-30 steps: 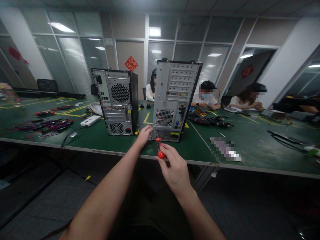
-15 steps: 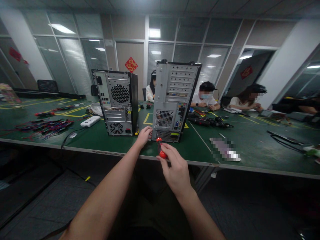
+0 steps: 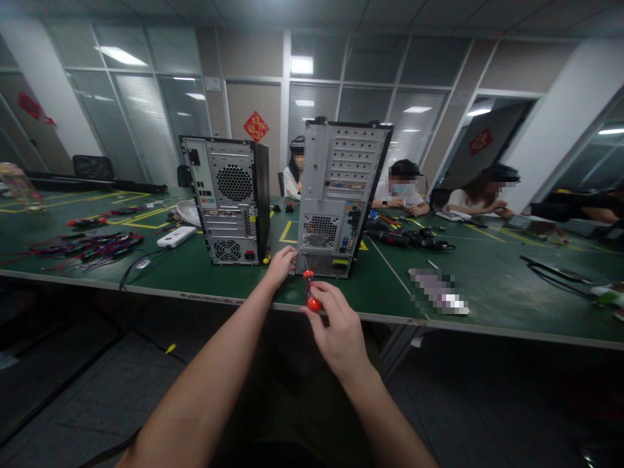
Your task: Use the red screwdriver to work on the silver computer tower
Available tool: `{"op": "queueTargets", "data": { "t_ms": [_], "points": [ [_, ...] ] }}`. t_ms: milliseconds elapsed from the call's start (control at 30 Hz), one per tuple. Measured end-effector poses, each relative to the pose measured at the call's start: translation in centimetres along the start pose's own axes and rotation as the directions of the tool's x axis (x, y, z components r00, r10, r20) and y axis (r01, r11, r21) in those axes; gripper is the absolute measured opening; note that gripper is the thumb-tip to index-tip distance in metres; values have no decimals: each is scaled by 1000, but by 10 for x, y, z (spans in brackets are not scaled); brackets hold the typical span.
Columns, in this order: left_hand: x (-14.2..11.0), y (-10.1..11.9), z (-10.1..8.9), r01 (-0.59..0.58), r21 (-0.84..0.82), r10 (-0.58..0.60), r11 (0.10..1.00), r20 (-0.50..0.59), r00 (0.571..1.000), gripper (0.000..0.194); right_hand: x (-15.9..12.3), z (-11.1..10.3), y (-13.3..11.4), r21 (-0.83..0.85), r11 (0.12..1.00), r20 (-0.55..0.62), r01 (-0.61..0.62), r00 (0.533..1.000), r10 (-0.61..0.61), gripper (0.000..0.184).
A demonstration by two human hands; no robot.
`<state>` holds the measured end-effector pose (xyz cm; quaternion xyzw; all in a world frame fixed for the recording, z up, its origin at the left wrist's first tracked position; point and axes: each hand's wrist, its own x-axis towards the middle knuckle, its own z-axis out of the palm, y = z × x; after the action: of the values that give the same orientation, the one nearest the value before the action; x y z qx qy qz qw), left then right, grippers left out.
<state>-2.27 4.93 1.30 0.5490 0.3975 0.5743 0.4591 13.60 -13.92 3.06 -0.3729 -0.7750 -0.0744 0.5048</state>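
Two computer towers stand on the green table (image 3: 195, 276) with their backs toward me. My left hand (image 3: 281, 263) is curled against the lower left corner of the silver tower (image 3: 336, 195); whether it holds anything is hidden. My right hand (image 3: 336, 331) pinches the red handle of a screwdriver (image 3: 310, 294), whose shaft points up toward the bottom edge of that tower's back panel. The black tower (image 3: 229, 198) stands to the left, apart from both hands.
A bundle of coloured wires (image 3: 88, 246) and a white power strip (image 3: 175, 235) lie on the left. Black tools and cables (image 3: 414, 237) lie behind the silver tower. Three people sit at the far side. A blurred flat item (image 3: 439, 292) lies right of my hands.
My right hand has turned slightly on the screwdriver handle and shifted a little; the left hand and both towers stay put.
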Motion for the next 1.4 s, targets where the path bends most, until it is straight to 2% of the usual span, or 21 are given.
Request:
{"op": "queueTargets", "data": {
  "t_ms": [67,167,400,533,667,900,1100,1267,1400],
  "points": [
    [0,0,0,-8,1,8,1000,4,1000,16,-1,3,1,29,998,-54,-56,997,58,23],
    [0,-1,-1,-12,-6,12,1000,12,1000,16,-2,4,2,49,996,-104,-77,991,82,25],
    [1,-2,-1,2,-16,-2,1000,6,1000,20,-1,-1,-1,33,999,-2,1,1000,-1,39],
    [0,-1,-1,-8,-17,9,1000,12,1000,18,-1,1,0,22,999,-92,-42,995,44,25],
    [-1,0,-1,-12,-7,12,1000,6,1000,16,-1,2,2,29,997,-156,-71,985,74,25],
    [-1,1,0,-8,-8,8,1000,7,1000,16,0,1,2,12,999,-53,-34,998,34,22],
    [1,-1,-1,12,-19,-13,1000,-3,1000,19,0,-4,-2,53,999,39,-9,999,7,48],
    [1,-2,-2,-1,-13,1,1000,0,1000,19,-2,0,-1,25,998,-55,-55,997,57,34],
    [0,-1,-1,-10,-8,10,1000,7,1000,16,-2,1,1,28,998,-96,-58,994,60,33]
  ]
}}
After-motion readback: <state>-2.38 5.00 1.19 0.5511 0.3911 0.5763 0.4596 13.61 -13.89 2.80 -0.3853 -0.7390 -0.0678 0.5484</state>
